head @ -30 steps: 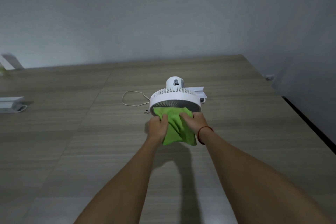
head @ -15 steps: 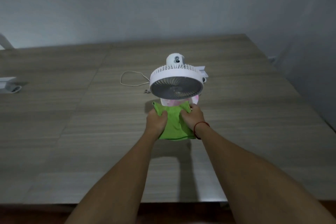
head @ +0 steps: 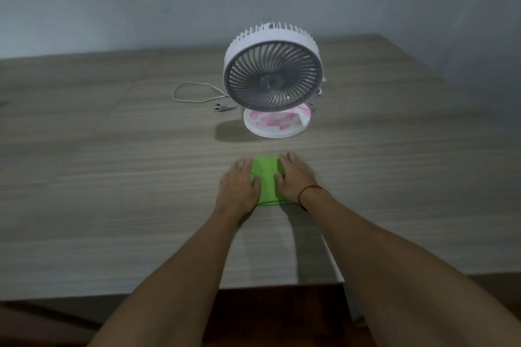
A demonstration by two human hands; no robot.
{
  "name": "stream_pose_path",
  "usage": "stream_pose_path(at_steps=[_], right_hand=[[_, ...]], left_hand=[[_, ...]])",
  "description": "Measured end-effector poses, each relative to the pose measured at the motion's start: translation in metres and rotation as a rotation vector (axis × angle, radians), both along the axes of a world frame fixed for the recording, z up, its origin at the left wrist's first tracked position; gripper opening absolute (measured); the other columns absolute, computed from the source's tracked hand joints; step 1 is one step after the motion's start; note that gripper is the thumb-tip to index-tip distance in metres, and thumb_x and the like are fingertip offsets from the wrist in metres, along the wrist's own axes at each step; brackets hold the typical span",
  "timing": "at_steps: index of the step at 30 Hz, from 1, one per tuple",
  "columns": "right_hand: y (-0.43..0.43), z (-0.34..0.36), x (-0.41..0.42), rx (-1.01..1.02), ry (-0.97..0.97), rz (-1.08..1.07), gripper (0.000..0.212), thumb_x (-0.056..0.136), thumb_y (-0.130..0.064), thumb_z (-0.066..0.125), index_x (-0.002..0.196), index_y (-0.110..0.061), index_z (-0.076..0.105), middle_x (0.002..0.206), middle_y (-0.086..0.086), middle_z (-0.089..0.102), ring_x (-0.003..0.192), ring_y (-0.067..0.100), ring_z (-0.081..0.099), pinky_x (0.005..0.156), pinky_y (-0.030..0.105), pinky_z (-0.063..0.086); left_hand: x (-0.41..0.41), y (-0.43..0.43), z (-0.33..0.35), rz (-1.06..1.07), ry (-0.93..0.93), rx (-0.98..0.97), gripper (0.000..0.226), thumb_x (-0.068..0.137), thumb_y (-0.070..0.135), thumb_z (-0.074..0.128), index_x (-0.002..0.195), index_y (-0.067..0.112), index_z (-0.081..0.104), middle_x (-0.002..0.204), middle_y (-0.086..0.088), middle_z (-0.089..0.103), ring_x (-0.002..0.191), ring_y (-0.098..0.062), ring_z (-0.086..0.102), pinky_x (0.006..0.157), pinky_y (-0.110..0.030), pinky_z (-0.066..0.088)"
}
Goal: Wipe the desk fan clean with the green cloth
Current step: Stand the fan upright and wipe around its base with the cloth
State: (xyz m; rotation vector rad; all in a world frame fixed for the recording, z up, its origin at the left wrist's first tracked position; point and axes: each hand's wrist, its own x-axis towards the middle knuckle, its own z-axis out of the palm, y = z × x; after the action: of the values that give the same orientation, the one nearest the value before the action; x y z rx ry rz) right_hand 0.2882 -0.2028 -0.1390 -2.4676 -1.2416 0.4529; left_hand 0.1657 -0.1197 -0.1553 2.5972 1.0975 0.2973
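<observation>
The white desk fan stands upright on its round base with pink marks, its grey grille facing me. In front of it, apart from the base, the green cloth lies folded flat on the wooden table. My left hand rests palm-down on the cloth's left side and my right hand, with a red wrist string, on its right side. Both hands lie flat with fingers extended, not gripping.
The fan's white cable loops on the table to the left of the fan and ends in an unplugged plug. A grey wall stands behind the table. The table's near edge runs under my forearms.
The cloth has come off the fan's front and down onto the table. Both hands went from gripping it to lying flat on it. The camera view dropped, showing the fan's grille head-on.
</observation>
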Motion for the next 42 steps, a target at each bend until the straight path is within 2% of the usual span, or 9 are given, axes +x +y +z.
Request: stream_pose_path(at_steps=[7,16,19,22,24,26,32,35,42], right_hand=[[-0.015,-0.028,-0.016,0.016,-0.204,0.057,0.054,0.099,-0.034,0.022,0.15,-0.018,0.023,0.162,0.007,0.011,0.15,0.025,0.006,0.119,0.045,0.002],[-0.083,-0.026,-0.07,0.039,-0.239,0.044,0.054,0.098,-0.034,0.023,0.149,-0.015,0.025,0.161,0.011,0.014,0.149,0.028,0.008,0.121,0.044,0.008],[-0.088,-0.025,-0.072,0.014,-0.242,0.061,0.052,0.098,-0.036,0.025,0.145,-0.016,0.032,0.159,0.011,0.02,0.147,0.028,0.015,0.119,0.048,0.012],[-0.078,-0.015,-0.062,0.043,-0.22,0.009,0.057,0.094,-0.046,0.033,0.142,-0.015,0.035,0.153,0.01,0.032,0.141,0.028,0.029,0.115,0.053,0.015],[-0.068,-0.007,-0.055,0.134,-0.126,-0.058,0.063,0.092,-0.05,0.035,0.145,-0.016,0.031,0.155,0.007,0.031,0.142,0.026,0.028,0.116,0.054,0.009],[-0.057,-0.004,-0.047,0.187,-0.059,-0.09,0.063,0.092,-0.049,0.037,0.146,-0.016,0.031,0.156,0.005,0.03,0.143,0.025,0.028,0.117,0.053,0.008],[-0.032,-0.025,-0.004,0.208,-0.092,-0.141,0.036,0.093,-0.039,0.036,0.113,-0.015,0.055,0.134,0.011,0.054,0.125,0.027,0.047,0.109,0.044,0.023],[-0.014,-0.024,0.024,0.273,-0.084,-0.182,0.044,0.095,-0.035,0.035,0.128,-0.01,0.051,0.14,0.012,0.051,0.13,0.027,0.045,0.111,0.04,0.024],[0.034,-0.027,0.078,0.271,-0.192,-0.249,0.04,0.092,-0.037,0.034,0.113,-0.009,0.055,0.122,0.014,0.062,0.117,0.031,0.054,0.102,0.041,0.033]], left_hand=[[-0.01,-0.01,-0.016,-0.043,0.101,0.043,0.053,0.101,0.033,0.024,0.151,0.016,0.021,0.163,-0.006,0.012,0.15,-0.025,0.011,0.119,-0.05,0.01],[-0.059,-0.078,-0.01,-0.069,0.103,0.044,0.054,0.101,0.031,0.024,0.152,0.014,0.019,0.163,-0.01,0.008,0.15,-0.027,0.009,0.12,-0.047,0.01],[-0.064,-0.082,-0.009,-0.072,0.076,0.03,0.051,0.101,0.031,0.026,0.149,0.012,0.031,0.16,-0.013,0.02,0.148,-0.028,0.02,0.119,-0.046,0.019],[-0.057,-0.074,0.001,0.023,-0.117,0.005,0.041,0.097,0.032,0.031,0.104,0.007,0.063,0.128,-0.022,0.059,0.112,-0.034,0.056,0.095,-0.041,0.044],[-0.053,-0.064,0.005,0.093,-0.243,-0.015,0.037,0.096,0.032,0.033,0.072,0.012,0.054,0.108,-0.023,0.065,0.092,-0.033,0.056,0.079,-0.038,0.041],[-0.05,-0.054,0.003,0.137,-0.304,-0.034,0.039,0.096,0.031,0.035,0.065,0.012,0.048,0.103,-0.025,0.065,0.091,-0.035,0.057,0.079,-0.039,0.043],[-0.02,-0.008,-0.012,0.16,-0.312,-0.11,0.041,0.101,0.029,0.033,0.108,0.001,0.062,0.122,-0.023,0.063,0.113,-0.035,0.057,0.096,-0.04,0.044],[0.003,0.021,-0.014,0.157,-0.221,-0.077,0.044,0.1,0.03,0.035,0.133,0.005,0.051,0.142,-0.016,0.05,0.13,-0.03,0.048,0.109,-0.038,0.036],[0.057,0.077,-0.022,0.102,0.046,0.173,0.059,0.095,0.045,0.029,0.135,0.004,0.043,0.144,-0.016,0.044,0.134,-0.029,0.04,0.11,-0.044,0.031]])
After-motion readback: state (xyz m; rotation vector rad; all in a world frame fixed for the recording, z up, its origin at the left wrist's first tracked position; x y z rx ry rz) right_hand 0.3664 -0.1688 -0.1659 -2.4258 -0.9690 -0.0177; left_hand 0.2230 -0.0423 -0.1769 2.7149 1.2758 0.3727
